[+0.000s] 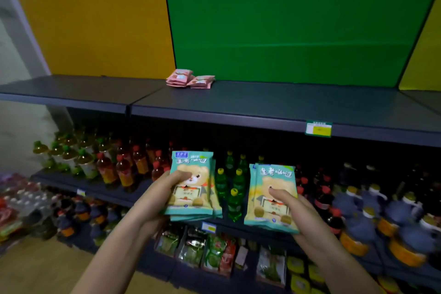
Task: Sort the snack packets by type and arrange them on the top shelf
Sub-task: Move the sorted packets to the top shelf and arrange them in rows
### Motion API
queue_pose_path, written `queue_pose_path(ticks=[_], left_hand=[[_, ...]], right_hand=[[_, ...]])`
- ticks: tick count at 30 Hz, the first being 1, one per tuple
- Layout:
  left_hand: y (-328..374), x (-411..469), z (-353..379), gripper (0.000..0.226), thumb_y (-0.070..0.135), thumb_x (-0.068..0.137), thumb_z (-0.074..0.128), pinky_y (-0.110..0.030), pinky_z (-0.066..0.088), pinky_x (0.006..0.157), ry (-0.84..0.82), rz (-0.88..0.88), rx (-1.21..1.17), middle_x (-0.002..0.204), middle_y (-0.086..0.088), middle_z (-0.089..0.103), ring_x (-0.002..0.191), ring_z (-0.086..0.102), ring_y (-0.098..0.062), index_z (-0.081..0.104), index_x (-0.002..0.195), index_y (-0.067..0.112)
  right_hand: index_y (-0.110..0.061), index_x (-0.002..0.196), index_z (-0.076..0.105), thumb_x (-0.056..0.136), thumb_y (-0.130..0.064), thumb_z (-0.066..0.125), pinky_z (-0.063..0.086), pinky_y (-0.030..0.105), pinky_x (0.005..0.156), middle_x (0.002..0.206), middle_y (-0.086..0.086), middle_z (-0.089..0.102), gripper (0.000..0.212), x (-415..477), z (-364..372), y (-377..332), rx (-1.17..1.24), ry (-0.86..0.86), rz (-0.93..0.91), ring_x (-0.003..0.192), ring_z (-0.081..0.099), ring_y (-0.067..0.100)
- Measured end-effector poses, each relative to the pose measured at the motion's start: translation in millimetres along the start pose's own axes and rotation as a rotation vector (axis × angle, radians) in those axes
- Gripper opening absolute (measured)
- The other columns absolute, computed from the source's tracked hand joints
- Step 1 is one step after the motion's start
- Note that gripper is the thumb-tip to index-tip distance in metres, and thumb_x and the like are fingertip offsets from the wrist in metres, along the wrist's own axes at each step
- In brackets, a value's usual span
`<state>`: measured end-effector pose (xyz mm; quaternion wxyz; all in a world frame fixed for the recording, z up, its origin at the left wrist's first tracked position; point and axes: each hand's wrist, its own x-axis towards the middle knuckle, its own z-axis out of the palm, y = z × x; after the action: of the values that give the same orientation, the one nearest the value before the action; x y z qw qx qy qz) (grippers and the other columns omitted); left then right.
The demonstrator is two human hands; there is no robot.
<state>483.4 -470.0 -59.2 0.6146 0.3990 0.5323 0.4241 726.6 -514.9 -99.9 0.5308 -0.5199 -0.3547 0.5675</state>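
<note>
Two hands are each holding a small stack of teal bear packets in front of the shelving, below the level of the top shelf. The left hand [164, 188] is gripping its stack, the left packets [193, 184], with the thumb across the front and the fingers closed behind. The right hand [293, 207] is clamping the right packets [272, 196] the same way, thumb lying on the bear print, fingers wrapped underneath. How many packets are sitting in each stack is hard to tell, though several edges are showing in both.

Behind the hands, bottles [229, 184] are filling the middle shelf, and bagged goods are lining the one beneath.

Farther up, the top shelf [286, 105] is lying almost bare. Only the pink packets [189, 78] are resting on it, in two short piles side by side against the green back panel, near the seam with the yellow one.

Judging from this, the pink type is looking already placed, while the teal type is not yet on the shelf, so the work is seeming roughly half finished, with plenty of free room beside the pink piles
</note>
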Motion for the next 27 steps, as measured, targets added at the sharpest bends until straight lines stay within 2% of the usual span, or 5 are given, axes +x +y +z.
queue_pose_path(ticks=[2,5,16,24,27], left_hand=[[29.2,10.8,-2.4,0.02,0.018,0.088,0.052,-0.028,0.054,0.054,-0.045,0.061,-0.015,0.062,-0.006,0.071,0.048,0.066,-0.018,0.061,0.1,0.005],[73.3,35.9,-1.4,0.012,0.017,0.088,0.052,-0.021,0.053,0.047,-0.072,0.111,-0.024,0.055,-0.003,0.069,0.043,0.064,-0.014,0.059,0.086,0.008],[175.7,193.4,39.9,0.016,0.017,0.092,0.053,-0.022,0.053,0.041,-0.163,0.136,0.029,0.048,-0.002,0.068,0.04,0.064,-0.011,0.056,0.077,0.01],[214.3,322.4,84.9,0.019,0.017,0.093,0.052,-0.021,0.051,0.04,-0.153,0.107,0.137,0.043,-0.002,0.065,0.036,0.062,-0.011,0.055,0.076,0.009],[220.6,361.9,96.7,0.019,0.018,0.092,0.053,-0.021,0.052,0.041,-0.149,0.094,0.164,0.044,-0.001,0.066,0.037,0.062,-0.011,0.056,0.076,0.009]], right_hand=[[-0.011,0.103,0.066,0.084,-0.02,0.062,0.055,0.028,0.062,0.085,0.005,0.074,0.021,18.4,17.6,-24.3,0.01,0.007,-0.06,0.075,0.071,0.02],[-0.002,0.1,0.066,0.087,-0.013,0.056,0.053,0.019,0.049,0.07,0.006,0.074,0.019,45.6,33.9,-68.5,0.032,-0.003,-0.123,0.057,0.07,0.015],[-0.01,0.082,0.062,0.087,-0.015,0.057,0.055,0.021,0.052,0.056,0.001,0.071,0.009,207.0,49.7,-164.8,-0.074,0.036,-0.171,0.049,0.067,0.011],[-0.012,0.078,0.06,0.086,-0.02,0.054,0.052,0.033,0.078,0.053,-0.001,0.069,0.013,337.1,41.5,-205.5,-0.179,0.117,-0.135,0.066,0.063,0.019],[-0.012,0.077,0.059,0.084,-0.022,0.051,0.05,0.037,0.086,0.068,0.005,0.068,0.014,371.6,39.0,-208.2,-0.209,0.153,-0.101,0.073,0.061,0.025]])
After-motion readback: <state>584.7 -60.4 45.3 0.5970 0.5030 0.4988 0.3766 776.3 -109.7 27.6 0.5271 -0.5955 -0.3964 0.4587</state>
